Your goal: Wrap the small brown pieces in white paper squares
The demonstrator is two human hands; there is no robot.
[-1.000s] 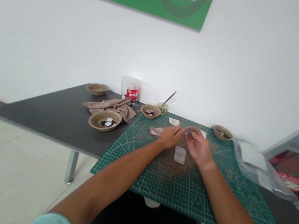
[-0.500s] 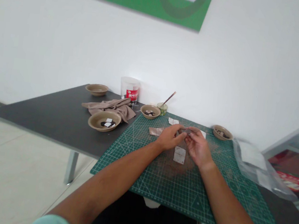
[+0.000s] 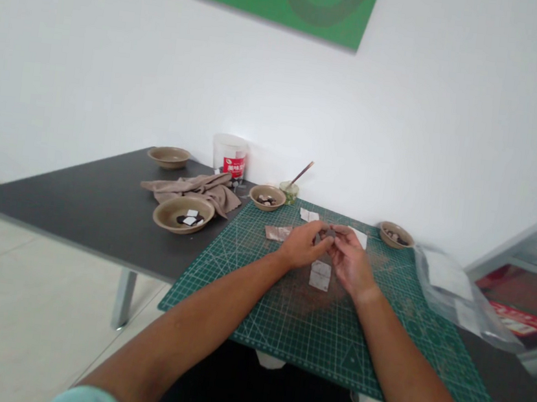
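Note:
My left hand (image 3: 303,245) and my right hand (image 3: 352,261) meet above the green cutting mat (image 3: 331,326), fingers pinched together on a small dark piece (image 3: 329,234) between them. A small white-grey square of paper (image 3: 320,276) lies on the mat just below the hands. A brownish sheet (image 3: 278,233) lies left of my left hand, and white paper pieces (image 3: 309,216) lie behind the hands.
Brown bowls stand around: one with dark and white bits (image 3: 183,214), one at the mat's far edge (image 3: 267,197), one at the right (image 3: 395,235), one at the far left (image 3: 169,157). A tan cloth (image 3: 196,187), a white tub (image 3: 229,155), a small glass with a stick (image 3: 292,191) and a clear plastic bag (image 3: 462,300) lie nearby.
The hands have drawn a little closer together over the small piece. The view has shifted slightly; nothing else on the table moved.

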